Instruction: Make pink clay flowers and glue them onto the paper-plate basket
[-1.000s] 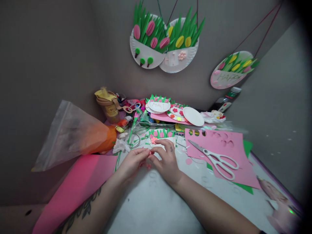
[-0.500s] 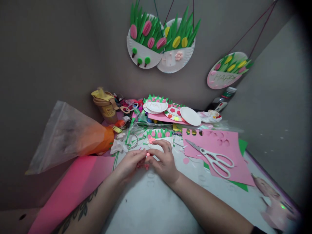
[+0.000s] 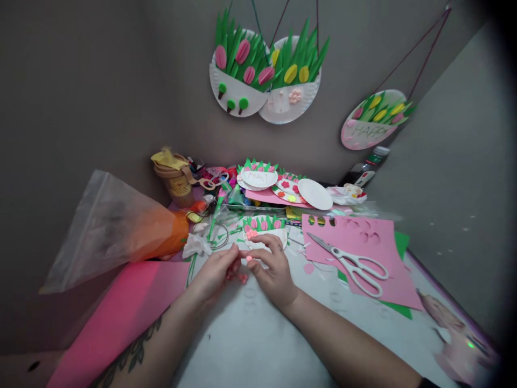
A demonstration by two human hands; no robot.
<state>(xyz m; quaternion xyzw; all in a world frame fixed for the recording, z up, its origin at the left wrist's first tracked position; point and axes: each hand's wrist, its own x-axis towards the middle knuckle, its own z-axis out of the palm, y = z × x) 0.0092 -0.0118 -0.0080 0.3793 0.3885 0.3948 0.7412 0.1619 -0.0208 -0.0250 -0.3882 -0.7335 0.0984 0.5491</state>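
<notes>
Pinches a pink ball (image 3: 249,258) in the right hand (image 3: 275,274), near a tulip-decorated paper plate (image 3: 277,235) partly covered by fingers; curls the left hand (image 3: 216,270) around a pink cluster (image 3: 243,278), mostly hidden.

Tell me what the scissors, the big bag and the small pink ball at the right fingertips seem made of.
Scissors: grey blades, metal by their dull sheen; smooth white handles, likely plastic.
Big bag: thin, cloudy plastic film; orange shows through it.
Small pink ball at the right hand: matte and rounded, perhaps modelling clay or foam; too small to be sure.
</notes>
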